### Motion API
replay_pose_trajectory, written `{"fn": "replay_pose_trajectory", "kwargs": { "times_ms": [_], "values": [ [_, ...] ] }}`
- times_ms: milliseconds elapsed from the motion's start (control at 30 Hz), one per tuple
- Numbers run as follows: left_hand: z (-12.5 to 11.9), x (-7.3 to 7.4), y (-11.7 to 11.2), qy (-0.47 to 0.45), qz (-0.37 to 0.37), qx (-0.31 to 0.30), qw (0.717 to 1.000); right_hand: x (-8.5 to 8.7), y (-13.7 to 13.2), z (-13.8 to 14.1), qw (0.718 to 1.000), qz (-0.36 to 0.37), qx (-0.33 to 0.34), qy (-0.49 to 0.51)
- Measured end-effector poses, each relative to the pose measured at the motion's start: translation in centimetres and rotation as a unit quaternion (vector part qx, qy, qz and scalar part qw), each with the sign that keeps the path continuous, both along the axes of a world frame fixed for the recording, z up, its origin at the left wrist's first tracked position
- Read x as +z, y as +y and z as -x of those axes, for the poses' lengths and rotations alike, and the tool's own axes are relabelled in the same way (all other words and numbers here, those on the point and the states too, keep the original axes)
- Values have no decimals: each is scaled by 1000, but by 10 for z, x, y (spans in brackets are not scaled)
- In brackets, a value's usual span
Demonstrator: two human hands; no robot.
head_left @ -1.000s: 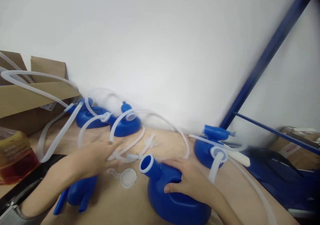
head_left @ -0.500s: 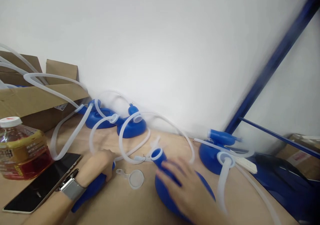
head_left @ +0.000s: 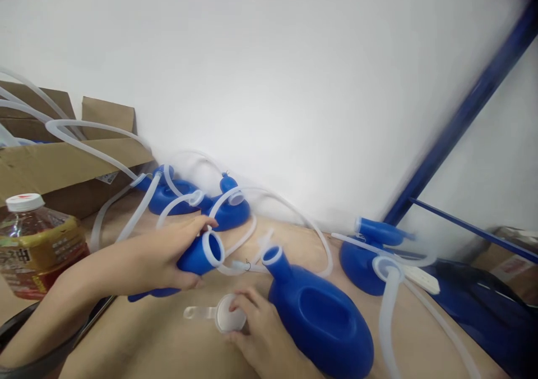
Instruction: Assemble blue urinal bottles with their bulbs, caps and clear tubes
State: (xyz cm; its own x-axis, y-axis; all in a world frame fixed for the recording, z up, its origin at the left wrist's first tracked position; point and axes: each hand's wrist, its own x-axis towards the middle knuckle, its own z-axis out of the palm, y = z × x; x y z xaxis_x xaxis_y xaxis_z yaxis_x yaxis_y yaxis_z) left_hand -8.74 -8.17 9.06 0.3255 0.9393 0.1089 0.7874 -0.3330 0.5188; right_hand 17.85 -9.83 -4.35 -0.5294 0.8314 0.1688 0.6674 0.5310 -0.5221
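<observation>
My left hand [head_left: 180,250] grips a blue plastic funnel-like mouthpiece [head_left: 197,258], its white-rimmed opening facing right and toward me. More blue plastic [head_left: 155,294] shows beneath that hand; whether it belongs to the same piece I cannot tell. Between thumb and fingers, my right hand [head_left: 263,326] has a round white cap [head_left: 229,314] by its right edge. The cap's strap points left. Just right of this hand lies a blue urinal bottle [head_left: 323,317] with a hollow grip, its white-rimmed neck uncovered and tilted up to the left.
Several other blue bottles with clear hoses stand along the wall, one pair at the back left [head_left: 174,197] and one at the right [head_left: 361,264]. At left are an open cardboard box [head_left: 75,163] and a drink bottle [head_left: 40,250]. A blue metal post [head_left: 458,115] rises at right.
My left hand has raised the blue mouthpiece and turned its opening into view. My right hand has left the blue bottle, moved left and taken hold of the white cap.
</observation>
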Motion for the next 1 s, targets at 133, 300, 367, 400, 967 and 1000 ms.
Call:
{"fn": "replay_pose_trajectory", "kwargs": {
  "times_ms": [133,300,367,400,967,1000],
  "values": [
    [-17,12,-15,-32,-6,-53,998,52,-13,-21,978,-147,-66,129],
    [-43,4,-28,-22,-100,-78,992,68,-19,-46,937,-175,-48,299],
    [-57,-5,-29,-7,-141,-122,982,65,-20,-50,924,-170,-31,341],
    [-64,-10,-28,-1,-183,-148,972,65,-21,-50,923,-161,-29,348],
    [-112,-51,-36,45,-586,-130,799,73,-40,-27,849,189,-89,485],
    [-114,-54,-36,47,-585,-126,800,75,-40,-28,846,203,-95,483]
  ]
}}
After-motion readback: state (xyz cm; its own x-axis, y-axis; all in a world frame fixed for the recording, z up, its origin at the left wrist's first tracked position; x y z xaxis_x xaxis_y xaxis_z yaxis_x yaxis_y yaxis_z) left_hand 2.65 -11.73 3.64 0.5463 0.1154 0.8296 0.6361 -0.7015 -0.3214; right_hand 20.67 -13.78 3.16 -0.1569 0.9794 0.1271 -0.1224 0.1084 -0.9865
